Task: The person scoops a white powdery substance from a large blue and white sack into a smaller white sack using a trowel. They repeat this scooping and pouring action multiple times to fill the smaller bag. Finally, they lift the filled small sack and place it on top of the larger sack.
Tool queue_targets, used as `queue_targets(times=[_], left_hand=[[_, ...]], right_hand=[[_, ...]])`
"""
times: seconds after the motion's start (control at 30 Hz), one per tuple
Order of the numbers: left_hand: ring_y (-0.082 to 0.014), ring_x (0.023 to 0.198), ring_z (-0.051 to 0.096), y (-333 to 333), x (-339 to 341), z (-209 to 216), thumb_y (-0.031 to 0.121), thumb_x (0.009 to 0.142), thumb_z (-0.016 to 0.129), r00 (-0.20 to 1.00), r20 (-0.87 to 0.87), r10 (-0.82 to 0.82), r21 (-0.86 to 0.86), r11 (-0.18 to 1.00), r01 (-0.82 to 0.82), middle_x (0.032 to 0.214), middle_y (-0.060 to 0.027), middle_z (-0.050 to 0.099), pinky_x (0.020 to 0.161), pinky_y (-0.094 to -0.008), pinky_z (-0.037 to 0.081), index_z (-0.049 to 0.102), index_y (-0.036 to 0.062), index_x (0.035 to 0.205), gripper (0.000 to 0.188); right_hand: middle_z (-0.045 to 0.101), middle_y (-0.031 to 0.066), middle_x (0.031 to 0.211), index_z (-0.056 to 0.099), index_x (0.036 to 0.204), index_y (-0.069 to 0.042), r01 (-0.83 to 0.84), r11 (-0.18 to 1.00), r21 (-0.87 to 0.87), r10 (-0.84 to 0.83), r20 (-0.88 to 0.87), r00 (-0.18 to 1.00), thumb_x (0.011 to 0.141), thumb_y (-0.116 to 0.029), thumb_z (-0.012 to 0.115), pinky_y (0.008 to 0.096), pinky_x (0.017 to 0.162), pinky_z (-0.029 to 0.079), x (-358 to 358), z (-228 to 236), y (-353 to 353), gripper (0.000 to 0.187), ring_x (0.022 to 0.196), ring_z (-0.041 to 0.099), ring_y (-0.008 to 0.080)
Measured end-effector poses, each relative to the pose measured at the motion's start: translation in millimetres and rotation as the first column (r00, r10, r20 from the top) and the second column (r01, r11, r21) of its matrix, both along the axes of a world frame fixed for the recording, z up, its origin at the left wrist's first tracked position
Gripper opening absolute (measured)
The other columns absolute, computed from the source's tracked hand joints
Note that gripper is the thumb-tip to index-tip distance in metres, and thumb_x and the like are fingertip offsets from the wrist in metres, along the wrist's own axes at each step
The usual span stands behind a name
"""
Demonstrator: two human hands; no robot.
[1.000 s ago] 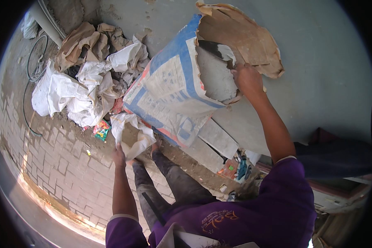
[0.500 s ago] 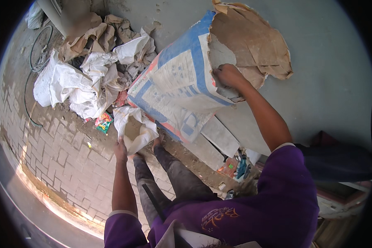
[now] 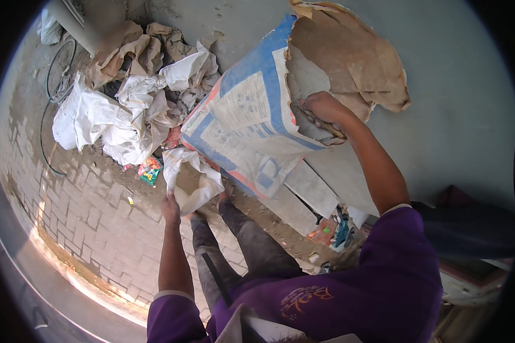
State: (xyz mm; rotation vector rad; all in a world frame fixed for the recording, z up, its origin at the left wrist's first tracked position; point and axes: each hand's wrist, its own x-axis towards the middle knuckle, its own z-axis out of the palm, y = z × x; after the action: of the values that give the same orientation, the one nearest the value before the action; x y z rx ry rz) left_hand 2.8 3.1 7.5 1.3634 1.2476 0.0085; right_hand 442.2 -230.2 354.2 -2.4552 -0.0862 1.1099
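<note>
A large white-and-blue paper bag (image 3: 252, 108) leans at the centre right, its brown torn mouth opened wide and grey-white powder (image 3: 306, 74) showing inside. My right hand (image 3: 328, 108) is in that mouth with its fingers curled. A brownish edge shows under the fingers, but I cannot make out what they hold. My left hand (image 3: 170, 209) grips the rim of a small white woven sack (image 3: 195, 197). The sack stands with its mouth open in front of my feet, and its inside looks sandy brown.
A heap of crumpled white sacks (image 3: 106, 120) and brown torn paper (image 3: 126, 54) lies at the far left. A green hose (image 3: 43, 134) curves over the paving bricks (image 3: 106, 223). Pale boards (image 3: 312, 188) lie beside the paper bag. A grey wall (image 3: 452, 108) is at the right.
My right hand has shifted slightly right and down in the bag's mouth, and more of the brownish edge shows beneath it. The whole view has shifted a little. My left hand keeps its grip.
</note>
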Motion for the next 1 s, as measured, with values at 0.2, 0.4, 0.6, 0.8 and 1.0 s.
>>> queue_targets(times=[0.2,0.4,0.6,0.8,1.0], left_hand=[[-0.0156,0.068,0.048,-1.9,5.7,2.5,0.04,0.098,0.048,1.0,-0.001,0.027,-0.018,0.999,-0.027,0.074,-0.0058,0.053,0.061,-0.0355,0.041,0.06,-0.0091,0.101,0.051],[-0.0172,0.07,0.049,-2.4,5.9,-7.3,0.04,0.098,0.047,1.0,-0.03,-0.007,0.062,0.998,0.009,0.076,-0.0073,0.055,0.064,-0.0372,0.041,0.06,-0.01,0.103,0.052],[-0.0176,0.072,0.051,-2.1,3.5,-3.4,0.037,0.099,0.045,0.998,-0.035,-0.047,0.065,0.997,0.049,0.078,-0.008,0.057,0.065,-0.036,0.042,0.06,-0.0091,0.108,0.05],[-0.0171,0.072,0.051,-2.7,1.3,-5.0,0.037,0.099,0.046,1.0,-0.019,-0.001,0.068,0.998,0.003,0.078,-0.0084,0.058,0.065,-0.0357,0.043,0.06,-0.0092,0.113,0.05],[-0.0188,0.073,0.054,-1.9,4.8,-0.7,0.04,0.099,0.046,0.998,-0.041,-0.037,0.048,0.998,0.039,0.08,-0.0109,0.061,0.068,-0.0367,0.045,0.061,-0.0101,0.11,0.053]], right_hand=[[0.051,0.0052,0.063,0.057,0.071,-0.001,0.076,0.993,0.089,-0.069,-0.084,0.994,0.091,-0.027,0.06,0.0318,0.046,0.038,2.3,1.3,-9.7,0.033,0.051,0.047,0.0144],[0.053,0.0043,0.068,0.06,0.081,-0.003,0.165,0.973,0.161,-0.138,-0.167,0.976,0.092,-0.03,0.061,0.0272,0.047,0.041,1.4,21.3,-13.8,0.029,0.053,0.049,0.0125],[0.055,0.0065,0.067,0.058,0.081,-0.002,0.205,0.956,0.208,-0.168,-0.181,0.969,0.095,-0.028,0.059,0.0262,0.043,0.04,6.4,45.4,-25.7,0.029,0.05,0.049,0.012],[0.056,0.0056,0.07,0.061,0.086,-0.002,0.221,0.957,0.186,-0.202,-0.119,0.972,0.093,-0.028,0.061,0.0276,0.046,0.042,7.1,70.4,-50.4,0.027,0.056,0.051,0.0125],[0.056,0.0064,0.067,0.058,0.082,-0.003,0.305,0.93,0.205,-0.308,-0.016,0.951,0.092,-0.032,0.063,0.0268,0.044,0.041,-5.4,93.5,-65.6,0.031,0.05,0.051,0.0131]])
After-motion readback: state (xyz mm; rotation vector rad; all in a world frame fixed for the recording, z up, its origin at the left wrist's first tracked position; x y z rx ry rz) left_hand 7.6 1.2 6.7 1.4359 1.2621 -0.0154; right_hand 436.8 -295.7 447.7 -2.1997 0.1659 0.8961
